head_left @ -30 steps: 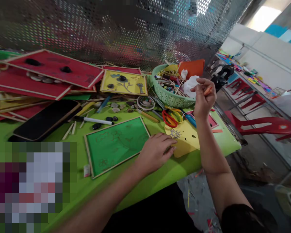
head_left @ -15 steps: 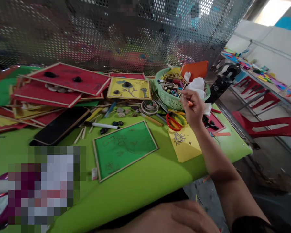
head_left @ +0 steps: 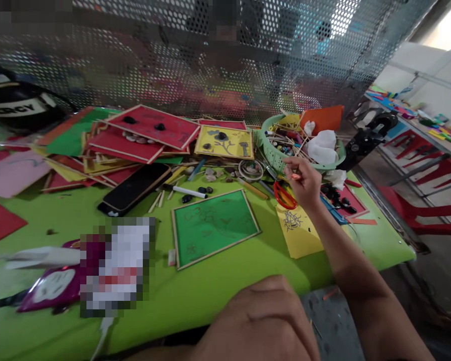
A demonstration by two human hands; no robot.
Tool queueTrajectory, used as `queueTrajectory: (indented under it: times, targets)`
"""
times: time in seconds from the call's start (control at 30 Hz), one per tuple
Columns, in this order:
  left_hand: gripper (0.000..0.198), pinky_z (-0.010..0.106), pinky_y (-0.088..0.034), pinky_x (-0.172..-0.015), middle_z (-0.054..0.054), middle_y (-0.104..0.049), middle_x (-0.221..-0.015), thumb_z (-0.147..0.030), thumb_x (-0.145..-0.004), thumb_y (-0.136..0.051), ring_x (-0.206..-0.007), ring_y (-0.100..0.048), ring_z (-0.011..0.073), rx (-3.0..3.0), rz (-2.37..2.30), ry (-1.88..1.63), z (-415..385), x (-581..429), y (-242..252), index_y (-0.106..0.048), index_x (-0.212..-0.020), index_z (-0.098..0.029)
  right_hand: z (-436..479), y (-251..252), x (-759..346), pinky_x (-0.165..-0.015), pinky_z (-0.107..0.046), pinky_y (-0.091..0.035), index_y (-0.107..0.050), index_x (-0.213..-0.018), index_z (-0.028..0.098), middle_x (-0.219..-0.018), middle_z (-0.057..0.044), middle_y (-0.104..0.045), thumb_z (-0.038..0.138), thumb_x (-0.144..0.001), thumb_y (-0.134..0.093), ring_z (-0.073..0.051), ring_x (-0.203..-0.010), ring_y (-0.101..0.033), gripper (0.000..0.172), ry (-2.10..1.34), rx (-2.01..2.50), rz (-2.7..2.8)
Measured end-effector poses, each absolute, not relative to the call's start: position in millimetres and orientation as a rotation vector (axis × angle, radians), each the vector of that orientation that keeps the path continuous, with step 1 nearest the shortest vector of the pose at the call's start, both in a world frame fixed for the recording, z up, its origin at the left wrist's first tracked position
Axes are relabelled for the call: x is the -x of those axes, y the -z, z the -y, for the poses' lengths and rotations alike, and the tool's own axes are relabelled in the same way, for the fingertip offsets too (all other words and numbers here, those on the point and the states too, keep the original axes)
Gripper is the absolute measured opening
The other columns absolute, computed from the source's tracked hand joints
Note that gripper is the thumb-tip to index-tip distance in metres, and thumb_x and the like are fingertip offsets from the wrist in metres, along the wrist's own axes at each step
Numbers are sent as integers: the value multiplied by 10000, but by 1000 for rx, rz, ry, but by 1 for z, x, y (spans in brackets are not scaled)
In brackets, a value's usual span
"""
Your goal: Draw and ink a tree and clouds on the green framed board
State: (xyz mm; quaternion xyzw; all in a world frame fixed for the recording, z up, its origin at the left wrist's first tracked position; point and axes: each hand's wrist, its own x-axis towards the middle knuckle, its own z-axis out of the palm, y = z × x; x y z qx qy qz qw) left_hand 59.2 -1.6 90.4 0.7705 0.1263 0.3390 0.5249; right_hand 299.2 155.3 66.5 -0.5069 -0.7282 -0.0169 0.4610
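Observation:
My right hand [head_left: 304, 183] is closed on a small thing with an orange end [head_left: 296, 176]; the rest of it is hidden in my fingers. It hovers in front of the green basket [head_left: 272, 155], above red-handled scissors [head_left: 284, 195] and a yellow sheet [head_left: 298, 235] with a dark line drawing. My left hand [head_left: 266, 321] is at the table's near edge, back upward, its fingertips out of sight. Beyond it lies a green board [head_left: 218, 225] with a pale wooden frame and faint drawn lines. A white eraser [head_left: 172, 257] touches its left side.
Red framed boards [head_left: 135, 145] are stacked at the back left, beside a yellow framed picture [head_left: 225, 145]. A black phone [head_left: 135, 190], a white marker [head_left: 190, 191] and dark stones lie in front. A purple glue gun [head_left: 52, 288] is at left. A perforated metal screen [head_left: 154, 65] stands behind.
The view has swung left, bringing more of the table's left side into sight. My right hand stays near the basket, slightly lower, still holding the orange-ended thing. The green board lies as before.

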Motion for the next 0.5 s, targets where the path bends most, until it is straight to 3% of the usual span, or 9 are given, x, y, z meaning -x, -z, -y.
queueTrajectory:
  times: [0.17,0.3,0.4,0.5]
  targets:
    - [587,344,-476,-677,17,-556,-634,-658,-1030,-287,-621,-507,168,-1721,-533,-917,-23,-53,-111,-510,-689,-235,-156,-59,-291,-813,-329,-564,-690,-1095,261,-1020,-64,-769,249,-937,-549,-215,-889,-732,212,-54,1274,1906]
    - [602,289,-340,-605,-33,-375,-595,-657,-1045,-295,-602,-410,131,-1800,-712,-1022,-49,-68,-97,-317,-632,-219,-159,-50,-286,-797,-323,-551,-699,-1096,231,-1035,-80,-771,218,-922,-558,-220,-886,-733,225,-132,1256,2001]
    - [616,290,-281,-589,-40,-334,-574,-642,-1059,-243,-587,-387,129,-1935,-792,-1052,-63,-80,-65,-294,-618,-214,-162,-45,-284,-799,-333,-547,-707,-1068,222,-1040,-86,-772,196,-903,-567,-231,-899,-727,218,-145,1268,2064]
    - [641,301,-269,-586,-27,-398,-560,-600,-1077,-151,-582,-412,138,-2123,-891,-953,-68,-85,-38,-358,-615,-208,-165,-39,-282,-784,-341,-543,-711,-1031,225,-1008,-84,-773,161,-870,-576,-240,-887,-721,220,-151,1280,2145]
